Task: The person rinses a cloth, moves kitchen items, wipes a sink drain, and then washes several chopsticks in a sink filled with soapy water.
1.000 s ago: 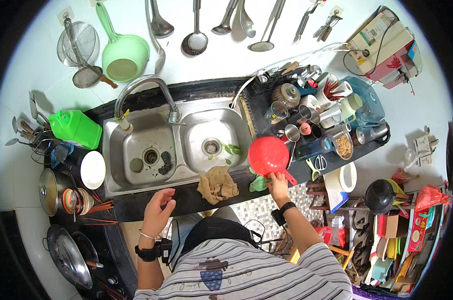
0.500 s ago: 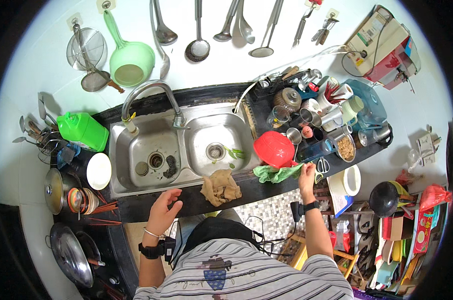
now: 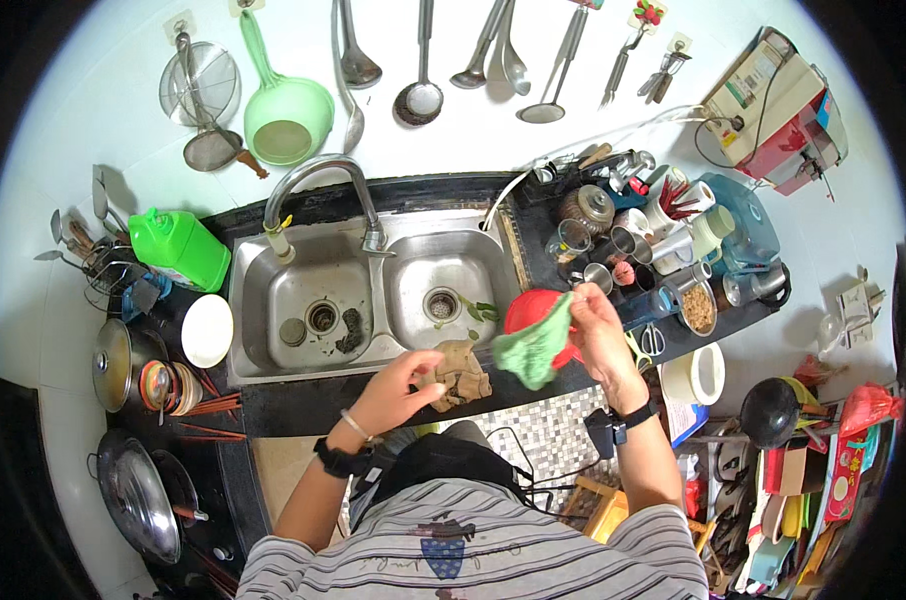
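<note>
One green cloth [image 3: 535,348] is gripped by the right hand [image 3: 605,342], pinched near its upper right corner between thumb and fingers, while the rest is left hanging loosely to the left and near side, above the desk [image 3: 303,410]. The fold inside the grip is hidden by the fingers, and the cloth's surface is softened by blur. Behind it, a red bowl [image 3: 526,306] is largely covered; only its far left part and small patches beside the cloth are shown, so how it stands cannot be made out.

The left hand [image 3: 393,393] is held open, its fingers loosely bent, at the left edge of a crumpled brown cloth [image 3: 462,376]. That edge is overlapped by the fingertips, and whether contact is made cannot be told.

On the far side, a steel double sink [image 3: 379,297] is set into the desk, with green leaves [image 3: 483,311] scattered in its right basin and a dark clump [image 3: 351,330], hard to identify, in its left. Farther right, cups [image 3: 599,277] are crowded together, with many outlines lost behind one another. Some handles of the hanging ladles [image 3: 424,101] are cut off by the upper edge of the view.
</note>
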Demonstrator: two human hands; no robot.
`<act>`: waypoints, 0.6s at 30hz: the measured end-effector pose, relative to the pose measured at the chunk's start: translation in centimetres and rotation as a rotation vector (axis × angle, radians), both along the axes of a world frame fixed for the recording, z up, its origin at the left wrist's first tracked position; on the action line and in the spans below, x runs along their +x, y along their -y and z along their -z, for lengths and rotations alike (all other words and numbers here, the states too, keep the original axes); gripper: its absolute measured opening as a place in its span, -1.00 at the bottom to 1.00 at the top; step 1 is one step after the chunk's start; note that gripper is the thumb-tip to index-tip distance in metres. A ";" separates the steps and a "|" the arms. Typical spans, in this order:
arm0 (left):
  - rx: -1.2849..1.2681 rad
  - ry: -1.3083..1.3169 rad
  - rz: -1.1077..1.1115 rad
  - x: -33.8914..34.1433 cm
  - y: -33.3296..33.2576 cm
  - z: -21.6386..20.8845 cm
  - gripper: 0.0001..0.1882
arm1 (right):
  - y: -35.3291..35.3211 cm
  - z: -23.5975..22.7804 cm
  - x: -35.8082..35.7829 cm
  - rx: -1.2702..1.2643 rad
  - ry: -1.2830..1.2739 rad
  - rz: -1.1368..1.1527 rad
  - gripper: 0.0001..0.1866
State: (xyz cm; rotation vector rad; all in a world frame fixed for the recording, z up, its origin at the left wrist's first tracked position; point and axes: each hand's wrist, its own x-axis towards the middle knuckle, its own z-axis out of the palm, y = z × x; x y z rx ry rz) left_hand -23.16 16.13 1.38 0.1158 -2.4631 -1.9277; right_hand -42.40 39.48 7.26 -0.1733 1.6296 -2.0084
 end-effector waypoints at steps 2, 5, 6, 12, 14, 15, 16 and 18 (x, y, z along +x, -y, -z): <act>-0.079 -0.128 0.025 -1.4 -0.6 0.2 -0.36 | 2.7 -1.2 0.9 -0.005 0.005 -0.213 -0.92; -0.249 -0.180 -0.077 -3.2 -1.5 0.9 -0.37 | 5.3 -0.4 1.0 0.024 -0.035 -0.347 -0.91; -0.290 -0.144 -0.092 -3.5 -1.2 1.3 -0.39 | 6.2 0.1 1.0 0.022 -0.048 -0.361 -0.91; -0.088 0.040 -0.349 -3.1 5.5 2.9 -0.65 | 10.6 1.2 -1.7 0.083 -0.351 -0.323 -0.90; -0.064 -0.026 -0.437 -2.4 7.9 3.6 -0.70 | 12.1 1.3 -2.0 0.102 -0.277 -0.374 -0.90; 0.115 -0.030 -0.467 -2.4 8.8 2.8 -0.72 | 12.7 1.8 -2.3 0.106 -0.269 -0.438 -0.91; 0.293 -0.035 -0.495 -2.3 9.5 2.3 -0.73 | 13.3 2.3 -2.6 0.110 -0.261 -0.502 -0.91; 0.339 0.002 -0.545 -1.8 11.0 1.8 -0.75 | 14.6 3.0 -3.0 0.129 -0.259 -0.545 -0.91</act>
